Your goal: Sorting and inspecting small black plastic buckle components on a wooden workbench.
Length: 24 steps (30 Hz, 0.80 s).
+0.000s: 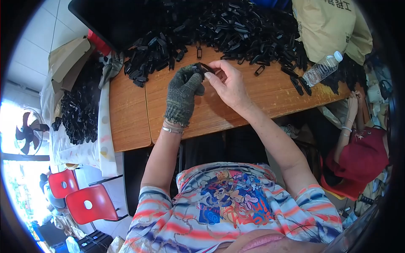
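Observation:
My left hand (pixel 182 90), in a dark grey-green knitted glove, is closed round one end of a small black plastic piece (pixel 203 68). My bare right hand (pixel 228 83) pinches the other side of that piece between thumb and fingers. Both hands meet above the brown wooden table (pixel 211 107), near its front edge. The glove and fingers cover much of the piece, so its full shape is hidden. Just beyond them, a single black clip-like part (pixel 199 51) lies on the wood, in front of a wide heap of similar black parts (pixel 240 31).
A clear plastic bottle (pixel 322 69) lies tilted at the right, beside a tan sack (pixel 325 27). More black parts (pixel 80 107) fill a lined container at the left. Another person in a dark red top (pixel 358 156) sits at the right. Red chairs (pixel 90 204) stand at the lower left.

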Available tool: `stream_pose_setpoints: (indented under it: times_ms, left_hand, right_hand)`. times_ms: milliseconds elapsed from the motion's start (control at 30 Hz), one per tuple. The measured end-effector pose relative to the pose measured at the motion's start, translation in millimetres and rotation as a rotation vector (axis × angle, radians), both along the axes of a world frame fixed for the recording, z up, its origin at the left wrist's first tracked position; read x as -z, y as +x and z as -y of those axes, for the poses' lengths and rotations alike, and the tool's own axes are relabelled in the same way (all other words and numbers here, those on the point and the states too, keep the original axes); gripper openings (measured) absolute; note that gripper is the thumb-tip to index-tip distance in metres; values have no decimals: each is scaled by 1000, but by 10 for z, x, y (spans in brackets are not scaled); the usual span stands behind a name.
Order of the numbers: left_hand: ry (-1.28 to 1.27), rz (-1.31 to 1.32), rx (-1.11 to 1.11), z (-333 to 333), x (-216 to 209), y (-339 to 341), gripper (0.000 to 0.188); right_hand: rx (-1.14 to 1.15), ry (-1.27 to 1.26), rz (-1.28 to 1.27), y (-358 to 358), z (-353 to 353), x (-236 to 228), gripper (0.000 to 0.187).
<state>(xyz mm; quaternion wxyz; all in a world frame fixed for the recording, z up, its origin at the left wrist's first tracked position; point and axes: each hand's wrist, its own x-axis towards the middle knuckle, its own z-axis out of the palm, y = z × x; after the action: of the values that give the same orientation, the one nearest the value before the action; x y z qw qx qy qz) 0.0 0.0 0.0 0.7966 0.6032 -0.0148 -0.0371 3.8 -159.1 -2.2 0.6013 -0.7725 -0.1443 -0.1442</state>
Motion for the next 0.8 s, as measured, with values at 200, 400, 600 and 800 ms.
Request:
stream_pose_setpoints:
  times_ms: [200, 400, 600, 800]
  left_hand:
    - [93, 50, -5, -24, -79, -41, 25]
    - [229, 73, -55, -9, -53, -81, 26]
    - [133, 60, -11, 2, 10, -49, 27]
    - [117, 72, -25, 17, 77, -17, 30]
  right_hand:
    - [-10, 23, 42, -38, -45, -2, 18]
    - [44, -127, 157, -72, -19, 7, 19]
    - [47, -96, 199, -65, 4, 48, 20]
    - [68, -121, 244, -84, 3, 35, 21]
